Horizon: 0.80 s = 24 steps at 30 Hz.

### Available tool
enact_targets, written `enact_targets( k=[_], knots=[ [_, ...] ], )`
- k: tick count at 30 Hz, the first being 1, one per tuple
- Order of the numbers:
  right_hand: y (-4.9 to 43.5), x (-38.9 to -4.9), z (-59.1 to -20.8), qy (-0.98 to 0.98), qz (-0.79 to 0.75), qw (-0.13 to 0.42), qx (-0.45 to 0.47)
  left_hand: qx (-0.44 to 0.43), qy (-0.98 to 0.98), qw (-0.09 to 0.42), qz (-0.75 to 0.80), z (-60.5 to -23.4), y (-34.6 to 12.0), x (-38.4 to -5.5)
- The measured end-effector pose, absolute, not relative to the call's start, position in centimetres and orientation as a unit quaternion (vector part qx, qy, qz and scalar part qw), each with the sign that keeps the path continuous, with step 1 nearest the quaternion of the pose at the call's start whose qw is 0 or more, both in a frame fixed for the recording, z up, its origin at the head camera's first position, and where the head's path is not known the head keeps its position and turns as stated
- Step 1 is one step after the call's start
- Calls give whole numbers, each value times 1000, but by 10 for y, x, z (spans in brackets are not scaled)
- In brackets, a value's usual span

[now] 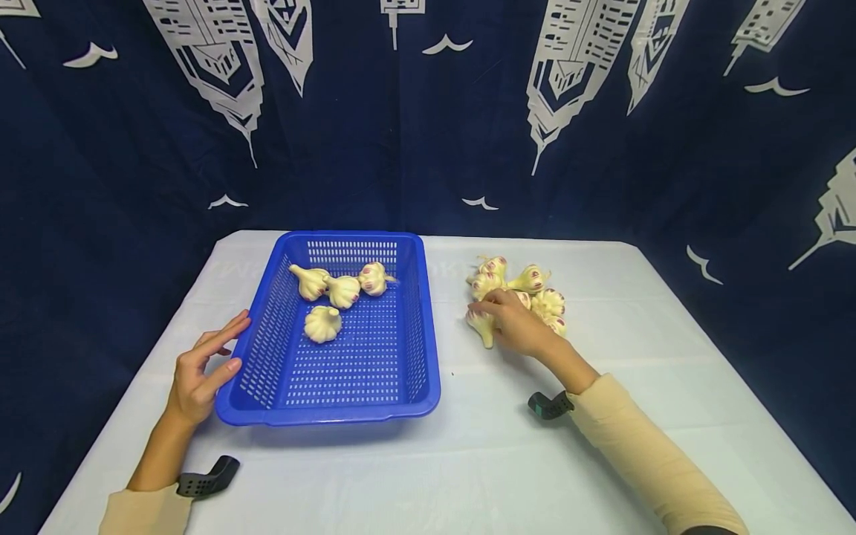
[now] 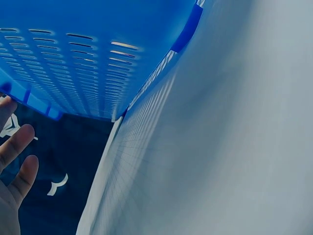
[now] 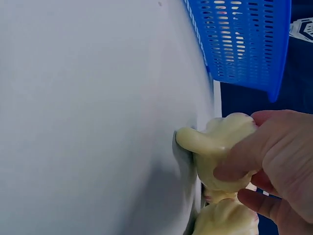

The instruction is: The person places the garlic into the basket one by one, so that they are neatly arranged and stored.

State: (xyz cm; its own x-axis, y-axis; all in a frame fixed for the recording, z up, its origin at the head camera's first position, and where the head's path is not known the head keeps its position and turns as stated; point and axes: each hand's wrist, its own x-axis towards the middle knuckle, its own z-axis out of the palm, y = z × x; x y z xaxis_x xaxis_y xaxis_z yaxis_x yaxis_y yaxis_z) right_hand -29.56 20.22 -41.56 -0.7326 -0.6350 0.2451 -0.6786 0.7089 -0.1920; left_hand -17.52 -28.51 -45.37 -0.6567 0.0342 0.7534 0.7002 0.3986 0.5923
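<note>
A blue perforated basket (image 1: 364,412) stands left of centre with several garlic bulbs (image 1: 323,325) inside. My left hand (image 1: 200,368) rests against its left rim, fingers extended; in the left wrist view the fingertips (image 2: 28,169) show beside the basket's side wall (image 2: 73,58). On the right, my right hand (image 1: 515,323) pinches a garlic bulb (image 1: 480,321) at the near left of a pile of garlic (image 1: 550,301). In the right wrist view the thumb lies across that bulb (image 3: 230,134), its stem pointing toward the table, with another bulb (image 3: 227,218) close beside it.
A white cloth covers the table (image 1: 481,461). Behind it hangs a dark blue curtain (image 1: 401,148) printed with white buildings and birds. The basket's right rim (image 1: 428,327) rises between the basket's inside and the garlic pile. Black wrist cameras (image 1: 550,406) sit at both wrists.
</note>
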Motion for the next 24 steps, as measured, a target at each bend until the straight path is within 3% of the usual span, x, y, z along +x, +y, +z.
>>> enact_targets(
  k=[9, 24],
  knots=[
    [200, -297, -421, -938, 69, 79, 331, -239, -767, 339, -489, -453, -285, -175],
    [207, -299, -426, -918, 105, 133, 358, -240, -765, 340, -491, -454, -285, -176]
  ],
)
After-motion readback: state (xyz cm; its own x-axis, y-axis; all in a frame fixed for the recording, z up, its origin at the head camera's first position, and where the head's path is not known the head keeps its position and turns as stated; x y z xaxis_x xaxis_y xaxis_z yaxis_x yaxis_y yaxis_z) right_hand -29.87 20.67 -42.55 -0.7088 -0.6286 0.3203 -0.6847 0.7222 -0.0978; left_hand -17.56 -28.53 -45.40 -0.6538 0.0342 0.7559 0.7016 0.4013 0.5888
